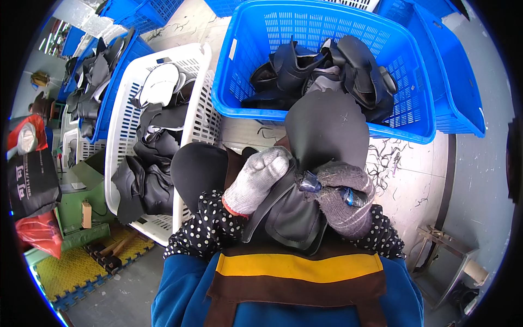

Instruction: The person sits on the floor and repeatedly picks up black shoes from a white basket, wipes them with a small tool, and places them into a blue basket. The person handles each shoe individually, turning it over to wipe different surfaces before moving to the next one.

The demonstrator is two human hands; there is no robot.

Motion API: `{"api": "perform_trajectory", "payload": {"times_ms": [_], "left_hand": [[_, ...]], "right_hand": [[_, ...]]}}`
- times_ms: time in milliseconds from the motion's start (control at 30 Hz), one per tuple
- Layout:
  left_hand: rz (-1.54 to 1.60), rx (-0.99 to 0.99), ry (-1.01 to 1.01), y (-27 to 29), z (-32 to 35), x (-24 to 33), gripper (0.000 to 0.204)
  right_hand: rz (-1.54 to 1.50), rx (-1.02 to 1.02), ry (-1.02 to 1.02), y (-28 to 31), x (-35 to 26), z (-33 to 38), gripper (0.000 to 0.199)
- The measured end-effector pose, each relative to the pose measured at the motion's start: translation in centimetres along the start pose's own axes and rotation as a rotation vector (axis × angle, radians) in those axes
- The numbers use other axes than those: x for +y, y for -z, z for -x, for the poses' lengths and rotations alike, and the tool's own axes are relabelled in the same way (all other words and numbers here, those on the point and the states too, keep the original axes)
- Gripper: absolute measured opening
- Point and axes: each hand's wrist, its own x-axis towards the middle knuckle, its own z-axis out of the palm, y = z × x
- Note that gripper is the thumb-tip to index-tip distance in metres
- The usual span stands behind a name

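A black leather shoe upper (294, 218) lies spread over my lap, with a broad rounded flap (327, 128) reaching forward to the blue basket's rim. My left hand (259, 182), in a whitish knit glove, is closed on the upper's left edge. My right hand (347, 199) wears a grey knit glove with shiny dark-blue wrapping on its fingers. Its fingers curl closed on the leather at the middle, close to my left fingertips. Whether a small tool sits between the fingers is hidden.
Ahead stands a blue basket (231, 82) with black shoe uppers inside. A white basket (117, 139) of black pieces is at left, beside my dark knee (199, 171). Dark scraps (387, 158) litter the floor. A metal stand (447, 245) is at right, a green machine (81, 204) at far left.
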Motion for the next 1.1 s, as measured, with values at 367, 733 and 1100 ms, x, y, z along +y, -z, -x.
{"api": "perform_trajectory", "payload": {"times_ms": [367,733,1100], "left_hand": [[-0.081,0.061,-0.038,-1.4,0.2,0.0,0.027],[-0.072,0.089,-0.004,-3.1,-0.5,1.0,0.02],[0.05,0.077,0.081,-1.7,-1.9,-0.5,0.025]], "right_hand": [[0.244,-0.26,0.111,-1.1,-1.4,-0.1,0.035],[0.637,-0.461,0.527,-3.4,-4.9,-0.2,0.044],[0.583,-0.538,0.607,-3.6,-3.6,0.0,0.04]]}}
